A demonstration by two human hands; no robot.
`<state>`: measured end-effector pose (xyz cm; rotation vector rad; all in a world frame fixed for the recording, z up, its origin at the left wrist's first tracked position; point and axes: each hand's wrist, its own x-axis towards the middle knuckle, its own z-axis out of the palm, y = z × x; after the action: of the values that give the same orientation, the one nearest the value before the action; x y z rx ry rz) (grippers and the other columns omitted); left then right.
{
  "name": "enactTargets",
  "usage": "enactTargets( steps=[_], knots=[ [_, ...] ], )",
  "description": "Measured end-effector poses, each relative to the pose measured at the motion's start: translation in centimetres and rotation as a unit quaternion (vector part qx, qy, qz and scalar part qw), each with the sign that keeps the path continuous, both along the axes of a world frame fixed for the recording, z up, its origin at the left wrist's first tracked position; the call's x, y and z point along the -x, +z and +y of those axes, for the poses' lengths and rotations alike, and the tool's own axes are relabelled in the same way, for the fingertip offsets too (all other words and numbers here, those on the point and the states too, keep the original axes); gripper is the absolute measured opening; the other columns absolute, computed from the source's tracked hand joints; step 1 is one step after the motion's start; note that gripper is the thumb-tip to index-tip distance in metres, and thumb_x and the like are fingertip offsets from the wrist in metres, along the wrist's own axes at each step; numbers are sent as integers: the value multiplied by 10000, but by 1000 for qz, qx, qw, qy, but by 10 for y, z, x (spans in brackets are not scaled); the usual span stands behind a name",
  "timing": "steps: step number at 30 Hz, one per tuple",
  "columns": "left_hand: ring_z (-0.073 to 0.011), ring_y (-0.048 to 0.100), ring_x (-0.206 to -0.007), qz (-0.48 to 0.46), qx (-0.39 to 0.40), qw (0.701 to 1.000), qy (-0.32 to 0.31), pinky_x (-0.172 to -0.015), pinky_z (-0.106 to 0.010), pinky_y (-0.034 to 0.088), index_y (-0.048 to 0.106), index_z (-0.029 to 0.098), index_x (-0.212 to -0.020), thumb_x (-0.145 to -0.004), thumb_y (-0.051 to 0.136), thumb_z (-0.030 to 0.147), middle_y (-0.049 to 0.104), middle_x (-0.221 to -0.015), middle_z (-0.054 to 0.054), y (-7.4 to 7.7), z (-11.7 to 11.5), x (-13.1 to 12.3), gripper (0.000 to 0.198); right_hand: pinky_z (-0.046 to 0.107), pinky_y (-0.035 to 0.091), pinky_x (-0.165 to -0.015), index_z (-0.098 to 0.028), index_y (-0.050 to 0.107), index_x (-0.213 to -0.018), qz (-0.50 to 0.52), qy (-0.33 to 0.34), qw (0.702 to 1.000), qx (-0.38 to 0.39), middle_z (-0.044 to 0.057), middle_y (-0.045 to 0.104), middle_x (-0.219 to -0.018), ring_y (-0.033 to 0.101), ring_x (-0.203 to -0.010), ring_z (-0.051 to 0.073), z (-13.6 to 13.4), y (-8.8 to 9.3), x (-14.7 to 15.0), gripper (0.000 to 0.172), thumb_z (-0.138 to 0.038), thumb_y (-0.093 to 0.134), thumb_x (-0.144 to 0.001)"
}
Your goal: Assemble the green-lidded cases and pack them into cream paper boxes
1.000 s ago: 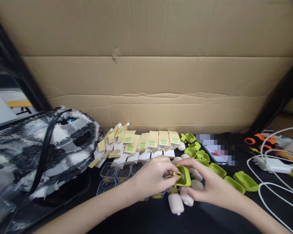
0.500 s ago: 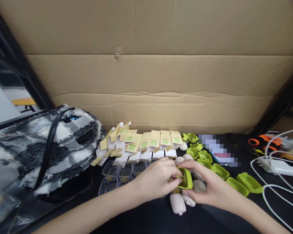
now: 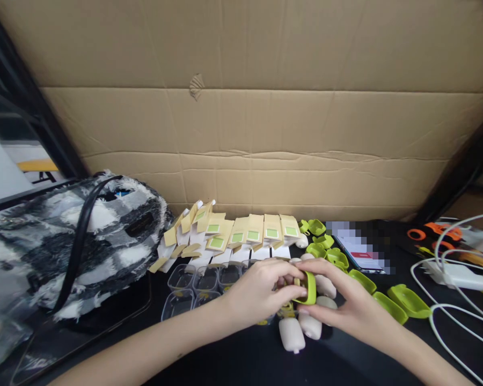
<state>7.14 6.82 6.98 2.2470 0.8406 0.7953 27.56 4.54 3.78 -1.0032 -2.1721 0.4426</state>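
Cardboard wall [image 3: 265,134] straight ahead of both hands, furry bag [image 3: 104,236] well out past the left hand [image 3: 257,292]. Just beyond the knuckles I see a row of paper cards [image 3: 241,233]. Loose green shells [image 3: 406,300] trail off past the right hand [image 3: 354,311]. Between the two hands sits the green case [image 3: 309,287], held just above the beige pods [image 3: 292,335]. Left thumb and fingers pinch its near edge; right fingers curl round the far side, bracing it. My read: hold the right hand steady as the support and let the left fingertips do the fine work.
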Motion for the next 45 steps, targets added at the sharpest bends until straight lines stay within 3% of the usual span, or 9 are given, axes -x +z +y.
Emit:
enactTargets(
  steps=[4,6,9,11,14,16,20,29,45],
  knots=[
    [-141,543,-731,-45,24,998,-27,-695,-260,430,678,186,-909,-887,540,228,632,-802,-18,4,-2,2,146,389,544,-922,-306,472,-1266,26,-20,998,-51,62,629,-1196,617,-1126,257,-1,0,0,481,-284,666,-825],
    [-135,510,-724,-88,48,995,1,-676,-265,419,627,185,-950,-855,578,228,591,-826,-11,2,-3,2,115,369,542,-925,-321,448,-1278,41,-17,996,-72,52,613,-1198,606,-1132,241,0,0,0,499,-255,663,-833],
    [-114,474,-691,-148,125,980,53,-651,-260,416,521,184,-1048,-786,667,271,509,-837,11,-2,-4,0,312,352,495,-988,-332,421,-1301,64,-1,993,-98,40,589,-1222,565,-1168,217,0,-2,-1,532,-227,665,-840],
    [-112,514,-701,-178,232,956,5,-660,-265,435,514,173,-1096,-789,673,323,538,-849,-3,-3,-2,-3,377,339,462,-1024,-328,405,-1320,77,12,991,-109,39,575,-1242,536,-1196,205,-1,-3,-3,552,-216,665,-846],
    [-124,594,-706,-217,389,888,-118,-668,-276,478,601,149,-1089,-808,663,383,631,-828,-43,-2,0,-5,371,323,437,-1047,-315,393,-1339,86,29,988,-121,42,566,-1258,514,-1216,195,-3,-4,-5,560,-210,658,-856],
    [-116,620,-708,-251,435,853,-143,-708,-283,499,643,157,-1086,-805,686,345,667,-842,-53,-1,1,-6,340,320,443,-1040,-312,397,-1337,85,31,988,-127,43,568,-1256,515,-1215,196,-4,-4,-5,549,-208,651,-862],
    [-101,625,-740,-295,462,824,-144,-751,-269,502,666,172,-1104,-788,719,251,694,-903,-64,-1,0,-6,330,324,456,-1028,-304,408,-1331,78,27,987,-136,47,585,-1240,528,-1209,202,-4,0,-3,538,-208,652,-861],
    [-105,615,-674,-270,470,836,-90,-610,-232,466,640,148,-995,-675,805,315,670,-826,-27,-8,4,-4,397,356,404,-1079,-279,430,-1310,55,15,985,-163,52,628,-1231,569,-1190,202,-3,-4,-1,506,-241,660,-861],
    [-100,562,-645,-261,437,860,-43,-604,-228,423,485,167,-763,-589,831,397,585,-702,31,-8,-6,-8,450,322,488,-907,-233,494,-1241,17,18,974,-223,62,662,-1068,609,-1007,212,-7,0,4,492,-330,717,-813]
  ],
)
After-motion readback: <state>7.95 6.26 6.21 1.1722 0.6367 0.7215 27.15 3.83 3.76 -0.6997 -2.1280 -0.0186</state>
